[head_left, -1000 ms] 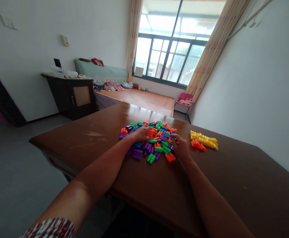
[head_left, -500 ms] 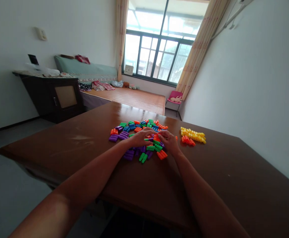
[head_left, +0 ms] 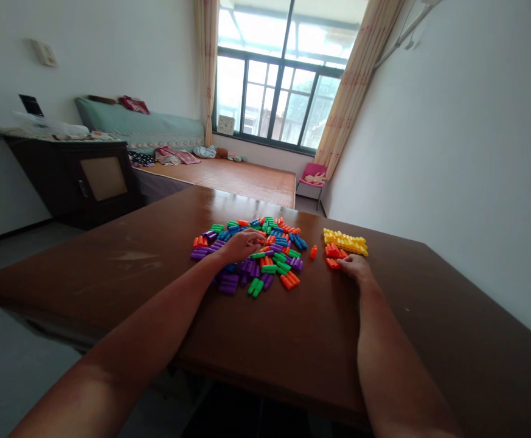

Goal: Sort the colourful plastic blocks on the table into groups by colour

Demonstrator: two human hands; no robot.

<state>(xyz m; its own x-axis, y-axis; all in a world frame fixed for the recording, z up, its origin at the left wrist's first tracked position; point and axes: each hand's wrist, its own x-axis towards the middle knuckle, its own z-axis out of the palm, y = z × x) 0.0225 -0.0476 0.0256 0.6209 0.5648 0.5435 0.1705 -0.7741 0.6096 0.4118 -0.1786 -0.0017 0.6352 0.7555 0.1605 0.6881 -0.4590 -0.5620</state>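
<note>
A heap of plastic toy blocks (head_left: pixel 251 267), in purple, green, blue and orange, is spread over the dark wooden table (head_left: pixel 283 340). Over the middle of this heap reaches my left hand (head_left: pixel 242 244), its fingers loosely bent and apart, close to some orange blocks. Farther right, my right hand (head_left: pixel 356 266) pinches an orange block (head_left: pixel 333 263) at the near side of a small orange group (head_left: pixel 333 250). Just beyond that group lie yellow blocks (head_left: pixel 345 239) set together in rows. One orange piece (head_left: pixel 313 252) lies alone between heap and rows.
Behind the table stands a low bed (head_left: pixel 247 177) with clothes along its edge. At the left is a dark cabinet (head_left: pixel 103 176). A pink chair (head_left: pixel 312 173) stands below the window, beside the right wall.
My right hand has moved from the heap rightward to the orange group, bringing an orange block there. My left hand stays over the heap. The view has turned slightly right.
</note>
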